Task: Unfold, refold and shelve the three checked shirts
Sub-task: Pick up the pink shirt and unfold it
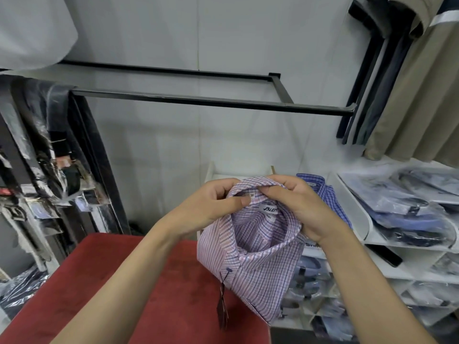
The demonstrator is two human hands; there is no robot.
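The collar of a folded pink checked shirt [258,247] is gripped by both hands. The left hand [213,207] is curled around the left side of the collar, with the thumb pressed across the neckband beside the size label. The right hand [295,207] is closed on the right side of the collar, its fingers pinching the upper edge. The shirt is held up in the air, partly over the far right corner of a red table [139,289], and a dark hang tag [222,306] is seen dangling from its front. A blue checked shirt [320,192] is laid on the top of a white shelf unit [387,269] just behind the right hand. Bagged shirts [409,209] are stacked in the shelves to the right. A black rail [198,100] is fixed across the pale wall, and trousers [402,78] are hung at the upper right.
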